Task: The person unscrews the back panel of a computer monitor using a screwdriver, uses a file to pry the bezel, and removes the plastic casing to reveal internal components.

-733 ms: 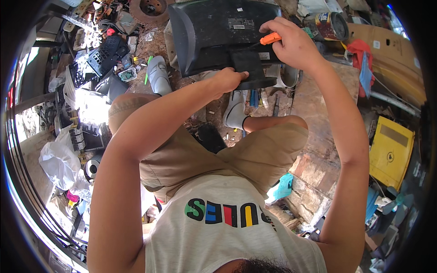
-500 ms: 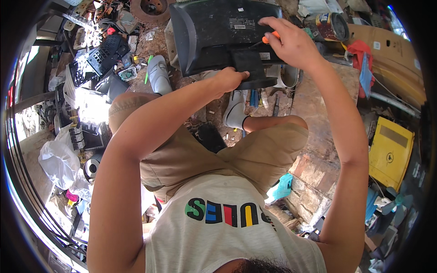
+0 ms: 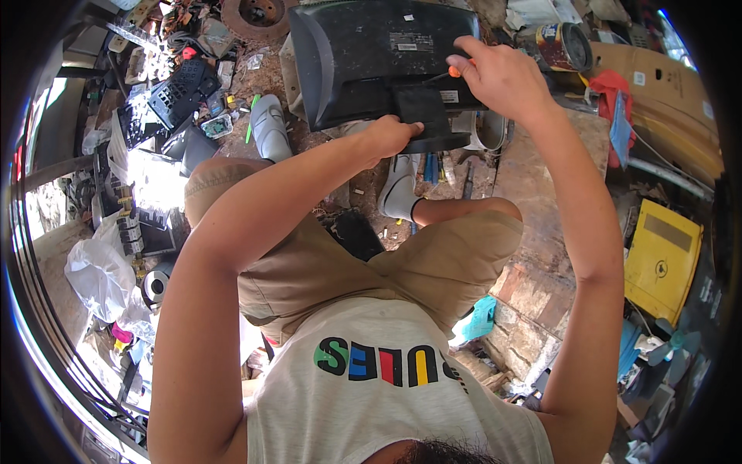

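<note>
A black flat monitor (image 3: 363,54) lies back side up in front of my knees. My left hand (image 3: 390,138) grips the black stand bracket (image 3: 421,116) at the monitor's near edge. My right hand (image 3: 502,73) is closed around a screwdriver with an orange handle (image 3: 454,71), whose shaft points left onto the monitor's back near the bracket. Most of the handle is hidden inside my fist.
Grey shoes (image 3: 270,127) rest on the dirt floor among loose tools (image 3: 433,166). Black keyboards (image 3: 174,97) and scrap lie at the left, a white plastic bag (image 3: 100,274) lower left. A tin can (image 3: 564,46), cardboard (image 3: 665,85) and a yellow case (image 3: 661,259) sit at the right.
My right hand with the screwdriver has turned slightly over the monitor's back, hiding more of the orange handle. The left hand stays on the bracket.
</note>
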